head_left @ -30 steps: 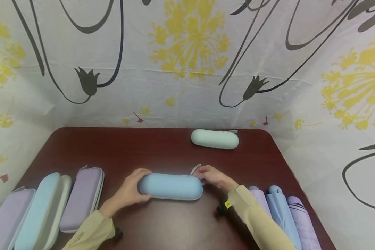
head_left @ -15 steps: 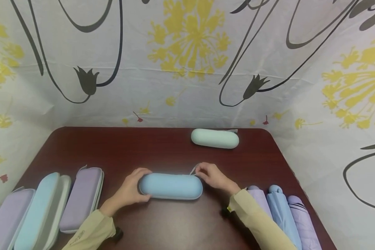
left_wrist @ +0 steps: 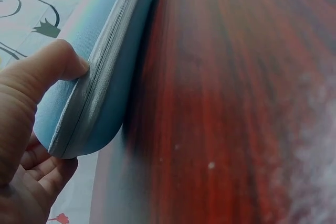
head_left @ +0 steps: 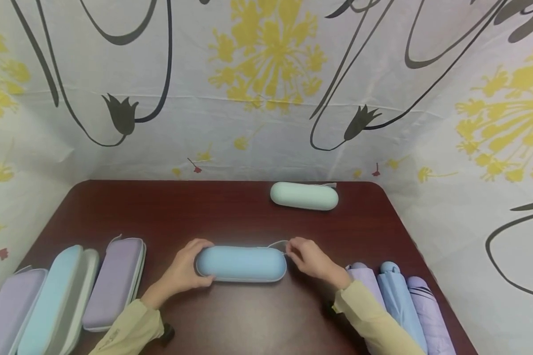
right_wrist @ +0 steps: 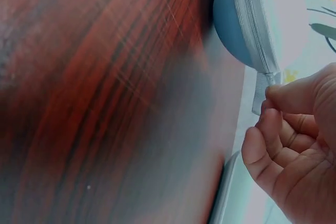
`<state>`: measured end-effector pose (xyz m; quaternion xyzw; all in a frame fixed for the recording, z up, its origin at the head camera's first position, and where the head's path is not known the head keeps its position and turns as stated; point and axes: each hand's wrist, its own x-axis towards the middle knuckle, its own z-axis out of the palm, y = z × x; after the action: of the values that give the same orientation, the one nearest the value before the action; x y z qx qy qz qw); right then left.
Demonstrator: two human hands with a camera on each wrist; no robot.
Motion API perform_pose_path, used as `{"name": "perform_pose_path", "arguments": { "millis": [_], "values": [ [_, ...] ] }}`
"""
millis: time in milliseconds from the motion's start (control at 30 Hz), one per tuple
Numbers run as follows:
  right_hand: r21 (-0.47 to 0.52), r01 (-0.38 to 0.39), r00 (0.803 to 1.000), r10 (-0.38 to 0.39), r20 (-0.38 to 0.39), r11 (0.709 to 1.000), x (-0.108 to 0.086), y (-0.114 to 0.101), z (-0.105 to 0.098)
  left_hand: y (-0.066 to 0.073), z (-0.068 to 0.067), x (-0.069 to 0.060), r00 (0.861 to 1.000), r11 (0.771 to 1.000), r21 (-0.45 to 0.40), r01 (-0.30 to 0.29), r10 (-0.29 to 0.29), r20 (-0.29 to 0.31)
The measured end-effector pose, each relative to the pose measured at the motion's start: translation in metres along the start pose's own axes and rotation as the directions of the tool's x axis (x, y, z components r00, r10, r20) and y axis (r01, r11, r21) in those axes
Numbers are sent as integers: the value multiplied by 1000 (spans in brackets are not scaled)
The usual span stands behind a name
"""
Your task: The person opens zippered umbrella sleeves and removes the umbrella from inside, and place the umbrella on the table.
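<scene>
A blue zippered case [head_left: 242,264] lies lengthwise on the dark table, its rounded ends left and right. The left hand [head_left: 183,268] grips its left end; in the left wrist view the thumb of that hand [left_wrist: 31,114] presses by the zipper seam of the case [left_wrist: 100,72] and fingers curl under the end. At the right end, the right hand [head_left: 314,260] pinches the zipper pull. The right wrist view shows thumb and forefinger of this hand [right_wrist: 294,140] on the small pull [right_wrist: 271,79], with a grey fabric tab [right_wrist: 259,94] beside it. The zipper looks closed.
A mint case [head_left: 304,195] lies at the table's back edge. At the left stand a purple case [head_left: 114,283], an open light-blue case [head_left: 51,301] and another purple case [head_left: 13,308]. Folded umbrellas, one of them blue [head_left: 401,305], lie at the right.
The right hand has shifted a little rightward, and its forearm has moved right, around the end of the blue case. The left hand keeps its grip, and the case stays in place.
</scene>
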<state>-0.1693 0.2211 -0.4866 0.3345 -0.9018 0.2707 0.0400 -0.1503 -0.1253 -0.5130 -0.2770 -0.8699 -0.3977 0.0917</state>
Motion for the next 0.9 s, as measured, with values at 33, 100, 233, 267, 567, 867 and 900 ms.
{"name": "perform_pose_path", "arguments": {
  "millis": [33,100,233,267,567,867,900],
  "values": [
    [-4,0,1000,0,-1,1000,-1,-1,0,0,0,0,1000,1000,0,3,-3,0],
    [-14,-4,1000,4,-1,1000,-3,-2,-1,1,0,0,1000,1000,-5,11,-11,-1],
    [-29,-13,1000,12,-12,1000,-8,-5,-1,2,1,0,999,999,-12,41,-41,-11],
    [-29,-16,1000,15,-14,999,-10,-6,-1,2,1,0,999,999,-13,51,-52,-18],
    [1,-30,999,30,-39,1000,-16,-16,5,4,7,-3,991,994,6,110,-109,-82],
    [22,-19,997,20,-75,1000,-14,-21,10,11,9,-6,980,985,31,171,-167,-111],
    [27,-24,997,26,-75,999,-14,-21,11,11,9,-6,980,985,34,171,-167,-106]
  ]
}}
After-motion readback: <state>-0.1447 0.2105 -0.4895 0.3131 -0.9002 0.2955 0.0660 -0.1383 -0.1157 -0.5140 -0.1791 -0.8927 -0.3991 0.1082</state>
